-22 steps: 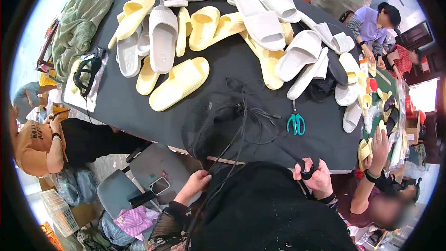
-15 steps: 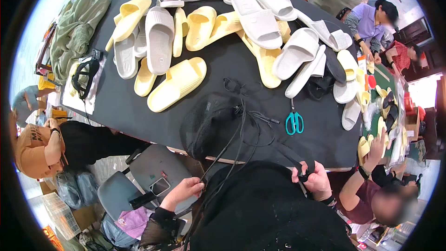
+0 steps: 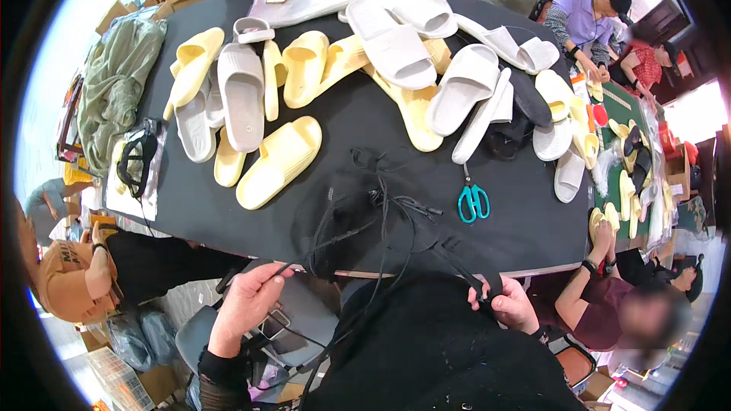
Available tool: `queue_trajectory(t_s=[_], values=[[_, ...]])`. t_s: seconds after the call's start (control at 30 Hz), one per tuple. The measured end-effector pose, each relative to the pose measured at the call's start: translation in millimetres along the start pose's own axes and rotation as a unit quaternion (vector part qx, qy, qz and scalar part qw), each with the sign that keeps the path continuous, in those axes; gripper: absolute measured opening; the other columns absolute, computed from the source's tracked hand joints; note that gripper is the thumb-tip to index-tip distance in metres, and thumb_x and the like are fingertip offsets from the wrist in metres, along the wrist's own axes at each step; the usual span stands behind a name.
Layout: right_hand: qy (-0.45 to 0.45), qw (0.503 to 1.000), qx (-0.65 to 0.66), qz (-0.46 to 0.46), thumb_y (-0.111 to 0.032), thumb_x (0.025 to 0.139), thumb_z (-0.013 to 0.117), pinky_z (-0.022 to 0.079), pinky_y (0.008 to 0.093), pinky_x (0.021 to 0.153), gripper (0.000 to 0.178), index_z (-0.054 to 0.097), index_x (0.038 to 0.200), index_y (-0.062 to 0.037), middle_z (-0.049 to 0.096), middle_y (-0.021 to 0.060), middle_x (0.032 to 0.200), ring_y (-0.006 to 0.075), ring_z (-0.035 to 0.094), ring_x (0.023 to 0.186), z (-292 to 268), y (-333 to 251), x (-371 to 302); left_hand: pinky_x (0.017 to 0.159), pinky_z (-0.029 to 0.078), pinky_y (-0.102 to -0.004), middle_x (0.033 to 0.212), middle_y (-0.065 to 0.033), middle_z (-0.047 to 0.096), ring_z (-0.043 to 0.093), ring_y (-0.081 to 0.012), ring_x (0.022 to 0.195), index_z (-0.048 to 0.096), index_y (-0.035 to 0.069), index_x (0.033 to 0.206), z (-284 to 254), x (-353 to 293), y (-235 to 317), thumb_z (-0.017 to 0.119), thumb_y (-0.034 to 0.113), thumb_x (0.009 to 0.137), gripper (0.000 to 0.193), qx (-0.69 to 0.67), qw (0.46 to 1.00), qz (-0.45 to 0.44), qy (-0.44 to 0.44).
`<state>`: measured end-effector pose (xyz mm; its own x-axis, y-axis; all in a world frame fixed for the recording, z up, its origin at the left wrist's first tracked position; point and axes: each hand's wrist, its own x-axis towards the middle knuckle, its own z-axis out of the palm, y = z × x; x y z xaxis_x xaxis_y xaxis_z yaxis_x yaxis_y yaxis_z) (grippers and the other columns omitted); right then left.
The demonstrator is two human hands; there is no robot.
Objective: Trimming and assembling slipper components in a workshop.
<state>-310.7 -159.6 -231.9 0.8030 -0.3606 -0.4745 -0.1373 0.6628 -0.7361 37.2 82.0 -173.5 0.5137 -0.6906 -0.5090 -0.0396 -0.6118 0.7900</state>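
My left hand [image 3: 251,306], by the near table edge at left, pinches a black cord [image 3: 298,265] that runs toward a tangle of black cords. My right hand [image 3: 512,306], at the near edge to the right, is closed around a black strap [image 3: 461,268] leading back to the same tangle. Between the hands a black mesh bag [image 3: 326,217] lies on the table, loose cords trailing from it down over my front. Teal-handled scissors [image 3: 474,204] rest beyond my right hand, blades pointing away.
Yellow slides [image 3: 282,160] and grey slides [image 3: 242,99] lie across the far half of the black table [image 3: 525,232]. A chair [image 3: 304,335] stands at my left. People work on both sides, one in an orange shirt [image 3: 84,281], one in a maroon shirt [image 3: 601,297].
My left hand has moved left and slightly up, drawing the cord out sideways. The right hand keeps its hold on the strap. The mesh bag looks flatter, and the whole view has shifted a little.
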Motion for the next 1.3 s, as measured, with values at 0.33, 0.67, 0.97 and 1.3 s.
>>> queue_trajectory(t_s=[0.33,0.67,0.97,1.3], values=[[0.048,0.999,0.02,0.017,-0.027,0.079,0.071,0.046,0.0286,0.082,0.037,0.061,0.101,0.0011,0.062,0.0093,0.1,0.0149,0.058,0.087,-7.1,9.7,2.4,0.053,0.037,-0.0214,0.063,0.0016,0.047,0.042,-0.0056,0.056,0.06,-0.004,0.106,15.6,89.0,4.4,0.05,0.011,0.093,0.022,0.039,0.998,0.004,0.039],[0.077,0.995,0.048,0.03,-0.026,0.08,0.069,0.047,0.0292,0.082,0.04,0.058,0.106,0.0016,0.062,0.0095,0.1,0.0144,0.059,0.086,-11.7,12.2,14.4,0.065,0.042,-0.0216,0.069,0.0033,0.049,0.046,-0.0047,0.067,0.059,-0.001,0.117,34.5,83.3,-23.7,0.05,0.018,0.095,0.03,-0.048,0.978,0.014,-0.205],[0.117,0.992,-0.013,0.047,-0.021,0.084,0.066,0.048,0.0289,0.078,0.032,0.056,0.103,0.0021,0.064,0.0106,0.096,0.015,0.06,0.082,-21.9,7.8,33.0,0.079,0.048,-0.0309,0.099,-0.0073,0.062,0.06,-0.0151,0.084,0.052,-0.001,0.125,92.0,34.3,-156.7,0.052,0.027,0.094,0.042,-0.148,0.959,-0.095,-0.222],[0.105,0.973,-0.168,0.119,-0.017,0.087,0.063,0.049,0.0257,0.072,0.024,0.056,0.101,0.0012,0.065,0.0093,0.094,0.0121,0.06,0.081,-24.1,0.5,44.9,0.074,0.047,-0.0301,0.097,-0.0076,0.058,0.059,-0.0169,0.08,0.051,-0.002,0.116,157.3,52.0,-223.5,0.063,0.011,0.085,0.036,-0.313,0.918,-0.238,0.048]])
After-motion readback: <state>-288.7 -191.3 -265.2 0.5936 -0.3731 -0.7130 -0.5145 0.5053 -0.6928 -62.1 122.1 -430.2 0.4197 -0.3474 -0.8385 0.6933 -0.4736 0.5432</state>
